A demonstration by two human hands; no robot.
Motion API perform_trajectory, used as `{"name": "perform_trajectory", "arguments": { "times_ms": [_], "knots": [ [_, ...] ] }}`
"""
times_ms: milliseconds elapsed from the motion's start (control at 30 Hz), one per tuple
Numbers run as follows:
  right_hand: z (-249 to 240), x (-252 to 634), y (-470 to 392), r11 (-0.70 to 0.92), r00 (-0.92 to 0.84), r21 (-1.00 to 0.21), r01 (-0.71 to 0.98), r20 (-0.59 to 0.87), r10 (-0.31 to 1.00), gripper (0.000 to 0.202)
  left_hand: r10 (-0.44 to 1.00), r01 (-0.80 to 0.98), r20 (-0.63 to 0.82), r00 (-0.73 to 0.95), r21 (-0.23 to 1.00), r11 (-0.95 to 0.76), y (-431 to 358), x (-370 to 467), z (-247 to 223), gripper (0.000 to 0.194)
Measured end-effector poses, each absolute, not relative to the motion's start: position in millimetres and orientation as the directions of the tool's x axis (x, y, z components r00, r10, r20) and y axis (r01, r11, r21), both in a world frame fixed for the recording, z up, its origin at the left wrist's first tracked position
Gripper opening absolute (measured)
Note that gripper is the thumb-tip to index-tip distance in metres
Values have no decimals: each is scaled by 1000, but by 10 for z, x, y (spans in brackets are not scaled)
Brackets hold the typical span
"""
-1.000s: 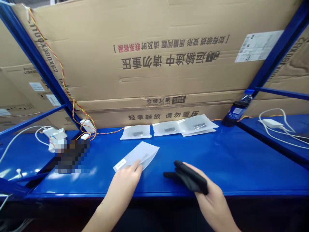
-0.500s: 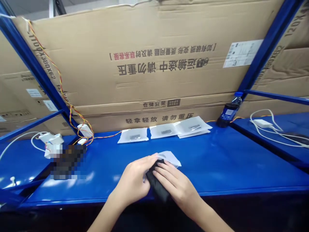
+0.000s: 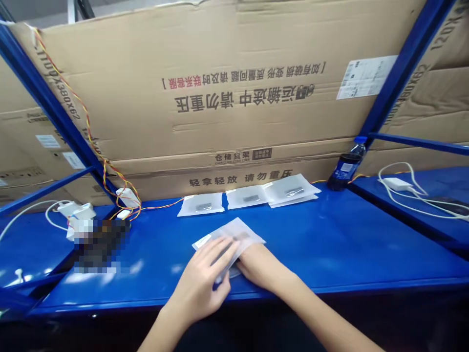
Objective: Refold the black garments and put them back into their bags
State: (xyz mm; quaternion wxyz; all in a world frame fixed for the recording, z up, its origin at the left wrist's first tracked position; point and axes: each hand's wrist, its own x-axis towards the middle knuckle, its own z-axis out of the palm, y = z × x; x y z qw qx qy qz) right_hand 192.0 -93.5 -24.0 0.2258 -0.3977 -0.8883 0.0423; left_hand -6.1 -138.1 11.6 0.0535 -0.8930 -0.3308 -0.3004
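Observation:
A frosted plastic bag (image 3: 237, 229) is tilted up over the front part of the blue shelf. My left hand (image 3: 205, 274) grips it from the left, fingers on its upper face and thumb below. My right hand (image 3: 258, 264) reaches in at the bag's lower right side, and its fingers are covered by the plastic. Whether they are inside the bag or only beneath it, I cannot tell. A dark patch shows faintly through the film near my left fingertips. Behind my hands lie several similar bags, among them a left one (image 3: 201, 204), a middle one (image 3: 249, 196) and a stacked pair (image 3: 292, 189), with small dark items inside.
Large cardboard (image 3: 227, 127) stands along the back of the blue shelf (image 3: 330, 244). A dark drink bottle (image 3: 345, 168) is at the back right. White adapters (image 3: 78, 215), twisted wires (image 3: 106, 166) and a blurred-out dark object (image 3: 102, 244) occupy the left. Another white charger (image 3: 397, 185) lies far right.
The black soft item between my hands has gone from plain sight. My right hand has moved from on top of it to behind the frosted bag, which is now spread higher and further left.

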Motion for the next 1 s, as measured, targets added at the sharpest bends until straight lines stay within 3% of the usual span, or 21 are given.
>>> {"name": "perform_trajectory", "arguments": {
  "times_ms": [67,233,400,633,833,1000],
  "knots": [
    [-305,2076,-1047,709,-592,-224,669,416,690,54,545,653,607,578,56,-756,-1488,-179,80,57],
    [-499,2242,-1118,698,-586,76,713,610,532,56,452,661,666,593,-81,-746,-1618,-186,-34,28],
    [-284,2263,-1022,823,-618,132,553,728,298,38,304,648,744,595,-220,-729,-1522,-36,-95,22],
    [-127,2261,-1423,813,-409,63,578,885,223,26,337,676,824,455,-72,-734,-1588,-22,-78,19],
    [-61,2025,-1518,872,-445,109,477,886,132,22,329,649,848,415,-23,-761,-1627,80,-58,20],
    [-55,2139,-1456,875,-488,157,458,867,100,22,330,650,826,456,-56,-758,-1718,29,71,20]
  ]
}}
